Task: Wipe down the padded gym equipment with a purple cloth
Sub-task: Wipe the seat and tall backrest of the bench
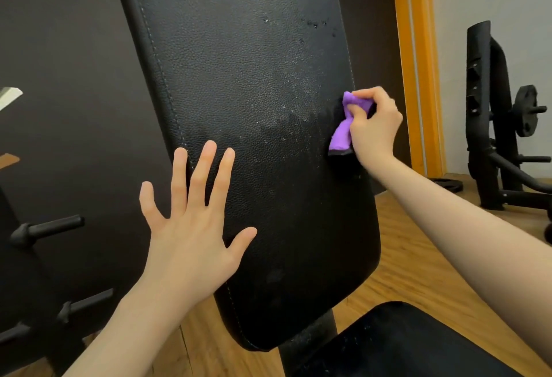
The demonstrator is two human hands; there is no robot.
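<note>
A: Purple cloth (343, 125), where is it against the backrest pad (254, 107)?

B: At the pad's right edge, about halfway up. The right hand (373, 128) has its fingers curled round the bunched cloth and holds it against the black leather; a strip hangs below the fist along the pad's edge.

A: And the other one of the hands?

B: The left hand (191, 227) is spread wide, fingers straight, over the pad's lower left part, across the stitched seam (I cannot tell how firmly it presses). It holds nothing.

A: How does the pad look?

B: Tilted, its top leaning left. Pale speckles and small droplets show on its right half above the cloth; beside the cloth the surface is darker and more even.

A: Any containers?

B: I see none. Below the pad's bottom end lies the seat pad (403, 343) of the bench, also black and speckled, with the wooden floor (418, 257) around it.

A: What stands nearby?

B: Right of the pad, beyond an orange strip (415, 63) on the wall, a black rack (490, 107) carries a weight plate (525, 110). Left of the pad, black pegs (47, 230) stick out before a dark wall. Nothing lies between either hand and the pad.
</note>
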